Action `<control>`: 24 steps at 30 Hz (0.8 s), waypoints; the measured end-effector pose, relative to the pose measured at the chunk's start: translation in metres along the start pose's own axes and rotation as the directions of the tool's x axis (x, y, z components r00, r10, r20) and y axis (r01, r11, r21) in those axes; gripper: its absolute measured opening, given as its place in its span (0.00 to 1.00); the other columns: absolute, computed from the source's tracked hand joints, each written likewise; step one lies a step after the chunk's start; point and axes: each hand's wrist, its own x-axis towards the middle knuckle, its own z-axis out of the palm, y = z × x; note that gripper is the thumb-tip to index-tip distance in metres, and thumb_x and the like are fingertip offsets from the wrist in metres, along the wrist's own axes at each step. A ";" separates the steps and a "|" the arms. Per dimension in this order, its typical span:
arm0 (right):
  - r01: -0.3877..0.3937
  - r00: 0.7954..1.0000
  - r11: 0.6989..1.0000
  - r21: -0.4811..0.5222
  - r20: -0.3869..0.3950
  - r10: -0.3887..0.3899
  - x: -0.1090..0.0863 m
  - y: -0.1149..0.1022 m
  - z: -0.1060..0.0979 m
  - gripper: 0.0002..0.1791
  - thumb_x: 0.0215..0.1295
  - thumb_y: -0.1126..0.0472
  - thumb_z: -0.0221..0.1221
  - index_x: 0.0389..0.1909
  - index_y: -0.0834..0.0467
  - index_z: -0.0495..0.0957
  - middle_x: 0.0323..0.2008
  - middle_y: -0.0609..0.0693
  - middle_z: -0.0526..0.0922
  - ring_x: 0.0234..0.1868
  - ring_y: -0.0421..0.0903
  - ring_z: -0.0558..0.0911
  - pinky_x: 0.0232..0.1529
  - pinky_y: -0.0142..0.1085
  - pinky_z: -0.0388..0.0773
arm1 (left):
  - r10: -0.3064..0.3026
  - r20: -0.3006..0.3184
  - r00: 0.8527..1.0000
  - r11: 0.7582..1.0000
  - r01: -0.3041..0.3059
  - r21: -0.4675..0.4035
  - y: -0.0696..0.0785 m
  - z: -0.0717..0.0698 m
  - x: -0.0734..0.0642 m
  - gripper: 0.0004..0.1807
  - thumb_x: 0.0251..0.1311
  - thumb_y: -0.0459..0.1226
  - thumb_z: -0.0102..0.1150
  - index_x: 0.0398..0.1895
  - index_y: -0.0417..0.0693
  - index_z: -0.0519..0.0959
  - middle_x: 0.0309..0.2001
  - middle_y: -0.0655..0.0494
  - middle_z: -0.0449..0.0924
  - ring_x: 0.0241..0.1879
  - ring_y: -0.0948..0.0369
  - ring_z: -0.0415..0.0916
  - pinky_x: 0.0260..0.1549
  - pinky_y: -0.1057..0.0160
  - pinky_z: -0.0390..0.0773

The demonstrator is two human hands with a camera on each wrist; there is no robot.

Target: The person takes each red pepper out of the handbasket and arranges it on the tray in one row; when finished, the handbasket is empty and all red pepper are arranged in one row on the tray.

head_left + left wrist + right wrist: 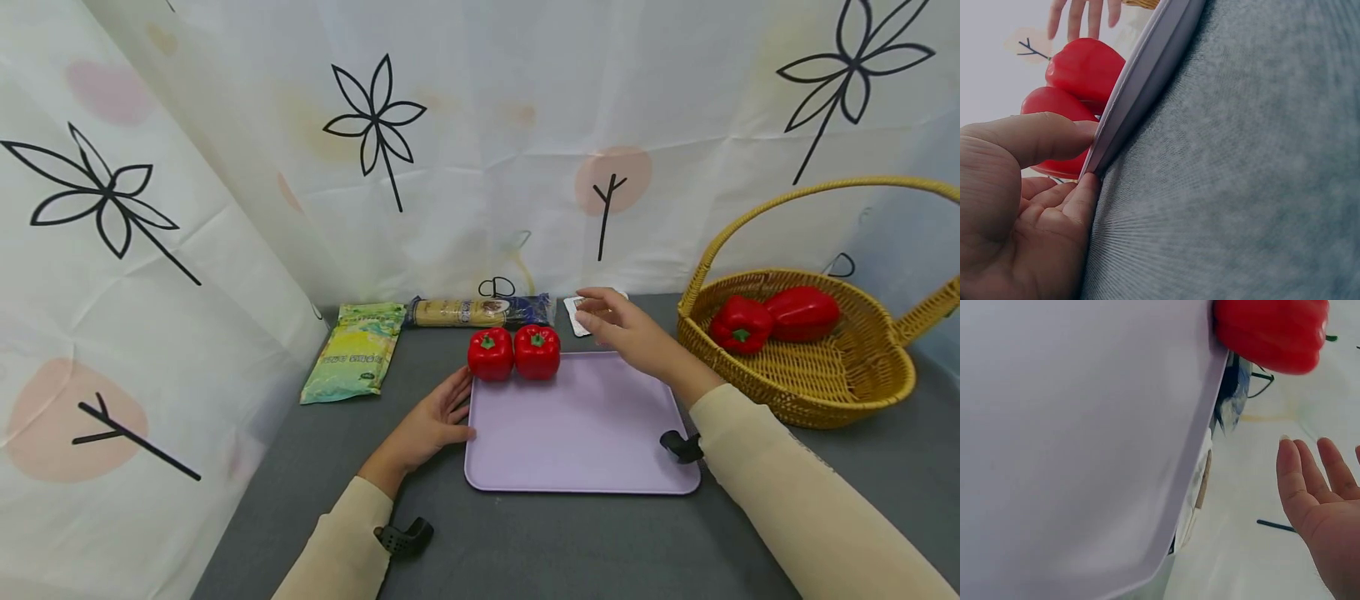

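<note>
Left hand [423, 431], fingers uncurled, touches tray [577, 433], right hand [633, 337] relaxed, empty; bumping tray could roll mid-frame peppers [491, 357].

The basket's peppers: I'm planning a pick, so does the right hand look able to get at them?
Probably yes: the right hand is empty, the basket open above the peppers, and its arched handle seems to leave the near side free.

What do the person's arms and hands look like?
The left sleeve and the right sleeve are long and cream-coloured. A small, curved black piece sticks out near the end of each. The left hand and right hand wear no gloves.
</note>
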 end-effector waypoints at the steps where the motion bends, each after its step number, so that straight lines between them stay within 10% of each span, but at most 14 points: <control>1: 0.014 1.000 1.000 0.022 -0.008 -0.014 -0.002 0.000 -0.002 0.32 0.87 0.49 0.53 0.83 0.59 0.62 0.73 0.65 0.70 0.70 0.64 0.74 0.66 0.63 0.76 | -0.001 -0.002 1.000 1.000 0.001 0.000 0.000 0.000 0.000 0.60 0.61 0.14 0.65 0.90 0.43 0.42 0.88 0.51 0.44 0.85 0.54 0.46 0.76 0.56 0.62; 24: 0.285 0.950 0.905 0.317 -0.222 -0.222 -0.051 0.011 -0.070 0.28 0.90 0.49 0.42 0.78 0.57 0.73 0.68 0.56 0.80 0.66 0.54 0.78 0.59 0.36 0.82 | 0.005 -0.012 1.000 1.000 -0.005 0.001 -0.002 0.001 0.001 0.59 0.63 0.15 0.65 0.90 0.43 0.43 0.88 0.50 0.44 0.85 0.53 0.46 0.75 0.55 0.63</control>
